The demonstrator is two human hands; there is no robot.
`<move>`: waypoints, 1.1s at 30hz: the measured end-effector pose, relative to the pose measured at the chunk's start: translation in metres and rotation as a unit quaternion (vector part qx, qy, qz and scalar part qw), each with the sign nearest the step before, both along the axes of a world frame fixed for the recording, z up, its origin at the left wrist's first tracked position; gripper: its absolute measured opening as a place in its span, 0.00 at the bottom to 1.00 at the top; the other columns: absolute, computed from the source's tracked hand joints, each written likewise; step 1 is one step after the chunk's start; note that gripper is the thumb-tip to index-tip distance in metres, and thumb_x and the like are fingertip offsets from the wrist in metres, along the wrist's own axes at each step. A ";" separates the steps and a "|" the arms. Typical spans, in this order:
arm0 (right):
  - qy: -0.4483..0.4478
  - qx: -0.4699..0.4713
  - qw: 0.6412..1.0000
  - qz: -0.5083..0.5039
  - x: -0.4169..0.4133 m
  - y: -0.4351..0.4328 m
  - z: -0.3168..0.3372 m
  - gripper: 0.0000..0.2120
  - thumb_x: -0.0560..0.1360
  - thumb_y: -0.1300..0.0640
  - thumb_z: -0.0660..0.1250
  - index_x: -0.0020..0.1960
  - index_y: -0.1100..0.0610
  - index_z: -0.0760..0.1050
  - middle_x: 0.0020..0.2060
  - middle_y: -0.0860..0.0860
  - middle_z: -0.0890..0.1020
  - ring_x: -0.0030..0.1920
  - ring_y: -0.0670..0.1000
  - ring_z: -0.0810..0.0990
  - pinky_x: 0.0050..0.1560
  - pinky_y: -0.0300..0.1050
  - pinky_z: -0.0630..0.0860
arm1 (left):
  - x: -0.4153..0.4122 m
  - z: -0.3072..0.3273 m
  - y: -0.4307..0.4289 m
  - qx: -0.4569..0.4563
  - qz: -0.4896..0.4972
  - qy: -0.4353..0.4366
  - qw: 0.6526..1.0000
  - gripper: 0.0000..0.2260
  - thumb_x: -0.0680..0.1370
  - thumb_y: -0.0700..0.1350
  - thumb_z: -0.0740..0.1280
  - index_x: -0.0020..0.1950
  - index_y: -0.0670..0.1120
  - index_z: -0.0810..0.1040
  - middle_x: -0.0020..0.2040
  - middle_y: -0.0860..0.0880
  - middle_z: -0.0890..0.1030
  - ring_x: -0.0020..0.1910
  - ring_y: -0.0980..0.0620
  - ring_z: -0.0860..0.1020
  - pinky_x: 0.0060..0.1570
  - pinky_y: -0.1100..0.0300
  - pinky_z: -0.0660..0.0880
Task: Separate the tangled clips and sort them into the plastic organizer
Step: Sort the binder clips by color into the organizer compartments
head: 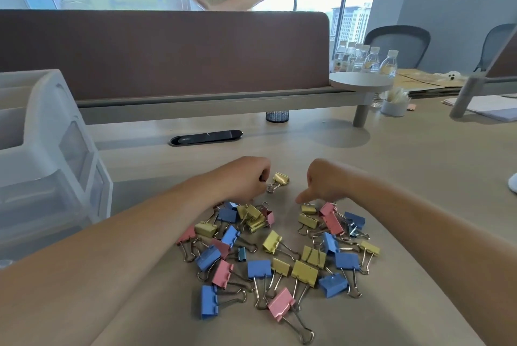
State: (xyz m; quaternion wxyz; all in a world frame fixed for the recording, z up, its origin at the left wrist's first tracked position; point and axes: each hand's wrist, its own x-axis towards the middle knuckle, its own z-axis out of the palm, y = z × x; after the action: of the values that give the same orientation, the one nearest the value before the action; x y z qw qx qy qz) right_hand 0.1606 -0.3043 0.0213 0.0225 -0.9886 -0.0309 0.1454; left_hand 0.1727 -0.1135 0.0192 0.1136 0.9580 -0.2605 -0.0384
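Note:
A pile of blue, yellow and pink binder clips [279, 256] lies spread on the desk in front of me, several hooked together by their wire handles. My left hand [246, 177] is at the pile's far edge, fingers pinched on the wire handle of a small yellow clip [280, 179] that rests on the desk. My right hand [327, 182] hovers over the far right of the pile, thumb pointing down to a yellow clip [307, 209]; whether it grips anything is hidden. The translucent plastic organizer [42, 166] with drawers stands at the left.
A brown divider panel [167, 51] closes off the back of the desk, with a person standing behind it. A black cable slot [205, 137] and a mesh cup [277, 116] lie beyond my hands. Several water bottles [363, 61] stand on a round shelf at the right.

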 end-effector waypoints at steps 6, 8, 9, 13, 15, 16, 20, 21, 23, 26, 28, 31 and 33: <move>0.013 0.012 1.000 -0.003 -0.011 0.005 -0.004 0.24 0.73 0.40 0.71 0.34 0.59 0.70 0.29 0.50 0.72 0.32 0.51 0.70 0.38 0.43 0.69 | -0.002 0.001 -0.011 -0.065 -0.002 0.017 0.998 0.02 0.77 0.42 0.63 0.47 0.48 0.71 0.45 0.48 0.76 0.37 0.49 0.74 0.35 0.56 0.69; 0.018 0.058 0.998 -0.010 -0.013 0.001 -0.003 0.21 0.74 0.46 0.71 0.31 0.59 0.70 0.24 0.49 0.71 0.27 0.50 0.68 0.33 0.41 0.67 | -0.003 -0.001 -0.016 -0.059 -0.003 0.023 0.998 0.01 0.78 0.43 0.63 0.49 0.48 0.72 0.47 0.48 0.76 0.39 0.50 0.73 0.35 0.58 0.69; 0.023 0.088 0.996 -0.019 -0.013 -0.002 -0.001 0.21 0.74 0.49 0.70 0.29 0.59 0.70 0.21 0.48 0.70 0.24 0.49 0.67 0.30 0.40 0.65 | -0.004 -0.002 -0.018 -0.053 -0.005 0.023 0.998 0.02 0.79 0.43 0.63 0.51 0.48 0.72 0.48 0.49 0.76 0.42 0.50 0.74 0.37 0.57 0.70; 0.006 0.137 0.989 -0.048 -0.014 -0.015 0.013 0.18 0.76 0.51 0.69 0.32 0.60 0.72 0.25 0.52 0.72 0.24 0.49 0.67 0.27 0.39 0.64 | -0.005 -0.004 -0.026 -0.063 -0.021 0.053 0.996 0.11 0.79 0.38 0.59 0.58 0.52 0.73 0.52 0.51 0.76 0.48 0.52 0.77 0.42 0.56 0.75; -0.014 0.134 0.989 -0.062 -0.013 -0.019 0.015 0.17 0.76 0.52 0.68 0.34 0.62 0.73 0.29 0.56 0.75 0.26 0.52 0.69 0.27 0.40 0.65 | -0.006 -0.004 -0.032 -0.047 -0.035 0.057 0.997 0.17 0.78 0.36 0.58 0.61 0.51 0.75 0.57 0.51 0.76 0.51 0.50 0.77 0.48 0.52 0.78; -0.021 0.126 0.990 -0.064 -0.012 -0.021 0.014 0.17 0.76 0.52 0.67 0.34 0.63 0.73 0.30 0.57 0.76 0.27 0.53 0.70 0.28 0.40 0.65 | -0.006 -0.005 -0.037 -0.039 -0.041 0.058 0.997 0.17 0.77 0.36 0.57 0.61 0.50 0.77 0.59 0.50 0.77 0.53 0.50 0.77 0.50 0.51 0.78; -0.025 0.083 0.995 -0.046 -0.012 -0.020 0.005 0.19 0.76 0.52 0.69 0.31 0.61 0.70 0.29 0.54 0.72 0.29 0.51 0.67 0.29 0.40 0.63 | -0.006 -0.014 -0.052 -0.023 -0.045 0.069 0.996 0.14 0.79 0.38 0.56 0.59 0.47 0.77 0.58 0.48 0.78 0.53 0.49 0.76 0.53 0.54 0.76; -0.025 0.080 0.996 -0.042 -0.012 -0.020 0.002 0.19 0.76 0.52 0.69 0.31 0.60 0.69 0.28 0.52 0.70 0.29 0.50 0.65 0.29 0.40 0.62 | -0.005 -0.016 -0.055 -0.022 -0.048 0.069 0.996 0.13 0.79 0.38 0.57 0.58 0.47 0.77 0.57 0.48 0.78 0.53 0.49 0.76 0.52 0.55 0.75; -0.021 0.078 0.996 -0.028 -0.014 -0.018 -0.002 0.18 0.76 0.52 0.69 0.32 0.60 0.71 0.29 0.52 0.69 0.29 0.50 0.65 0.30 0.40 0.62 | -0.005 -0.021 -0.060 -0.014 -0.056 0.068 0.996 0.12 0.79 0.40 0.59 0.59 0.47 0.76 0.55 0.49 0.78 0.50 0.50 0.76 0.47 0.57 0.73; -0.013 0.099 0.995 -0.011 -0.016 -0.018 -0.005 0.17 0.76 0.51 0.68 0.43 0.66 0.81 0.33 0.53 0.75 0.34 0.51 0.68 0.33 0.41 0.63 | -0.006 -0.024 -0.062 -0.003 -0.067 0.064 0.996 0.14 0.79 0.46 0.63 0.64 0.47 0.75 0.49 0.51 0.75 0.47 0.51 0.75 0.43 0.59 0.69; -0.005 0.100 0.995 -0.002 -0.018 -0.018 -0.006 0.17 0.78 0.52 0.66 0.50 0.67 0.82 0.36 0.53 0.75 0.37 0.51 0.68 0.34 0.41 0.63 | -0.007 -0.025 -0.062 -0.001 -0.073 0.055 0.996 0.15 0.79 0.48 0.65 0.65 0.48 0.75 0.50 0.51 0.75 0.47 0.51 0.75 0.43 0.60 0.70; -0.001 0.112 0.994 -0.001 -0.017 -0.021 -0.009 0.14 0.77 0.56 0.67 0.52 0.67 0.82 0.38 0.54 0.78 0.38 0.51 0.70 0.37 0.41 0.67 | -0.007 -0.023 -0.062 -0.004 -0.073 0.057 0.996 0.13 0.78 0.48 0.66 0.63 0.49 0.77 0.51 0.50 0.78 0.46 0.51 0.77 0.44 0.57 0.76; -0.007 0.126 0.992 -0.006 -0.016 -0.022 -0.011 0.11 0.75 0.57 0.68 0.51 0.65 0.82 0.42 0.56 0.83 0.37 0.50 0.72 0.38 0.41 0.69 | -0.008 -0.022 -0.062 -0.005 -0.072 0.063 0.995 0.13 0.78 0.47 0.67 0.61 0.49 0.77 0.49 0.51 0.77 0.45 0.50 0.78 0.42 0.56 0.77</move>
State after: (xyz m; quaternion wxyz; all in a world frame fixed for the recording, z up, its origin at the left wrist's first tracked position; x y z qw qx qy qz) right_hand 0.1443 -0.3266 0.0098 0.1471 -0.9791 -0.0433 0.1335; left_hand 0.1649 -0.1756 -0.0031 0.1319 0.9317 -0.3216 -0.1057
